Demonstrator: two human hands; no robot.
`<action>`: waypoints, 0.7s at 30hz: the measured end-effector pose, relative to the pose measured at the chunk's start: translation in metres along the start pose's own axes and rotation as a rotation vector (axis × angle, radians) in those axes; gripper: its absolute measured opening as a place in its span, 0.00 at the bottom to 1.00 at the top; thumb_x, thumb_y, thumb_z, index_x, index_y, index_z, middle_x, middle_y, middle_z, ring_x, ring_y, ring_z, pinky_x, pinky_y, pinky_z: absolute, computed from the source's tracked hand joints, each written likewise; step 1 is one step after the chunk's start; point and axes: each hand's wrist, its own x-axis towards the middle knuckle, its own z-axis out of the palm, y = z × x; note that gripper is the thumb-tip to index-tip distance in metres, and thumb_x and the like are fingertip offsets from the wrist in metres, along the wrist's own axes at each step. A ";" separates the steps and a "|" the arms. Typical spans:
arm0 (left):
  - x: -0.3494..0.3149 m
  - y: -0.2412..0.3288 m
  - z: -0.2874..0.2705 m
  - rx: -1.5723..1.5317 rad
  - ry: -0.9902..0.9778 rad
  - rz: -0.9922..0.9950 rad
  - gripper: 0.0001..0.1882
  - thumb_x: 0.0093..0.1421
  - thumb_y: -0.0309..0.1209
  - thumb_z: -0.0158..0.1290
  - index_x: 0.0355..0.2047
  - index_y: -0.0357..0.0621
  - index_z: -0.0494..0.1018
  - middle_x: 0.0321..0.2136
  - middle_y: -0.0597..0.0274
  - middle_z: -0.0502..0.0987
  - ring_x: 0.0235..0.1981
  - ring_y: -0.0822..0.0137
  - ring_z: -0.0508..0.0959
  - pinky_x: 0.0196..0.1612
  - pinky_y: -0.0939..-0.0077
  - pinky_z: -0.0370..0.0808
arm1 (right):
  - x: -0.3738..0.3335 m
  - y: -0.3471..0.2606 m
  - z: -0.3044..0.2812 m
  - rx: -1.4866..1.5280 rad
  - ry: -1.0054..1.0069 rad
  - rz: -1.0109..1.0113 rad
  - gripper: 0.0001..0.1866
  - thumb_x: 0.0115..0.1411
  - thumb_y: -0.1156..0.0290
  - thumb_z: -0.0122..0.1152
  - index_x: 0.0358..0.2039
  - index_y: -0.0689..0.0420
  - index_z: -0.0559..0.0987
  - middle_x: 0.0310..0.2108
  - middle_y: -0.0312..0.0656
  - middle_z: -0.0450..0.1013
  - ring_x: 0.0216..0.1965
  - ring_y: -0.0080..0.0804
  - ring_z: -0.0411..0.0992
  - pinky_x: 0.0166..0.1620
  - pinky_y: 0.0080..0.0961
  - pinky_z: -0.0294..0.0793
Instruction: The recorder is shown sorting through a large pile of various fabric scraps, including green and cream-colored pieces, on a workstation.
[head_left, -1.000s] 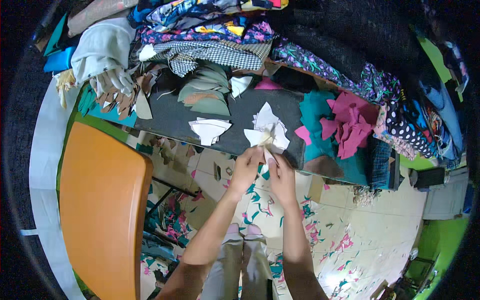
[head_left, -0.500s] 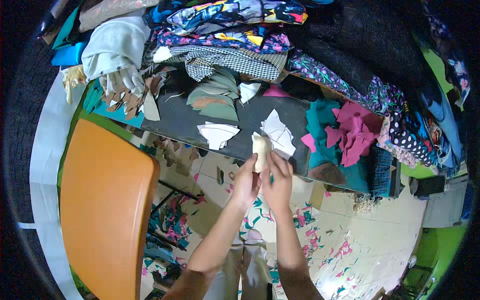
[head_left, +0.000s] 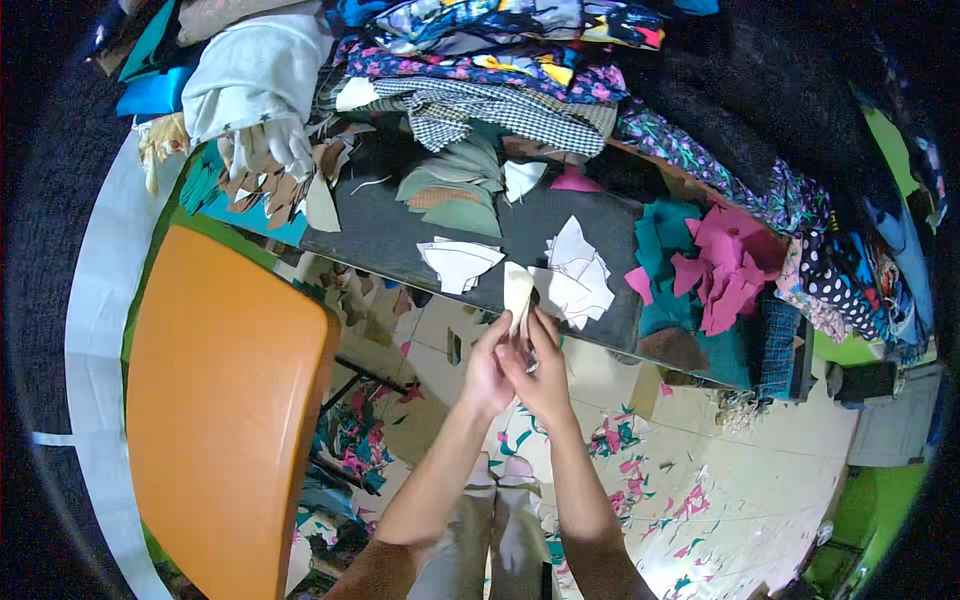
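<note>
A narrow cream fabric piece (head_left: 517, 290) sticks up from between my two hands, over the near edge of the dark bench (head_left: 370, 225). My left hand (head_left: 486, 378) pinches its lower left side. My right hand (head_left: 543, 375) closes round the lower right side, its fingers crossing toward the left palm. Something small and shiny shows at the right fingers, too small to name. Beyond the hands, a fanned stack of white cut pieces (head_left: 460, 264) lies to the left. More white pointed pieces (head_left: 578, 275) lie just to the right of the cream piece.
Green-grey cut pieces (head_left: 455, 190) lie farther back, below folded patterned cloth (head_left: 500, 115). Pink pieces (head_left: 725, 265) and teal pieces (head_left: 662, 240) cover the bench's right. An orange chair or tabletop (head_left: 225, 400) stands at left. Scraps (head_left: 690, 500) litter the tiled floor.
My hands have drawn closer together, the right fingers now lower and folded in toward the left palm. The cream piece looks narrower. The bench has shifted slightly right in view.
</note>
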 end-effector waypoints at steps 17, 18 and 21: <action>-0.047 0.059 0.033 0.353 0.668 0.601 0.17 0.62 0.38 0.40 0.44 0.38 0.63 0.44 0.62 0.67 0.48 0.70 0.66 0.58 0.62 0.58 | 0.053 0.011 0.019 0.078 0.130 0.269 0.11 0.58 0.74 0.49 0.42 0.61 0.70 0.33 0.34 0.70 0.32 0.17 0.65 0.34 0.13 0.63; -0.049 0.061 0.028 0.367 0.695 0.614 0.17 0.62 0.39 0.41 0.44 0.38 0.64 0.44 0.62 0.68 0.47 0.71 0.67 0.54 0.66 0.61 | 0.058 0.010 0.028 0.081 0.151 0.314 0.12 0.57 0.74 0.50 0.42 0.60 0.70 0.30 0.36 0.70 0.30 0.19 0.65 0.34 0.15 0.64; -0.047 0.060 0.015 0.433 0.728 0.610 0.17 0.62 0.40 0.42 0.42 0.39 0.67 0.42 0.62 0.69 0.44 0.72 0.68 0.50 0.70 0.65 | 0.072 0.020 0.052 0.154 0.212 0.338 0.13 0.54 0.73 0.52 0.41 0.61 0.71 0.27 0.39 0.70 0.28 0.21 0.65 0.32 0.18 0.65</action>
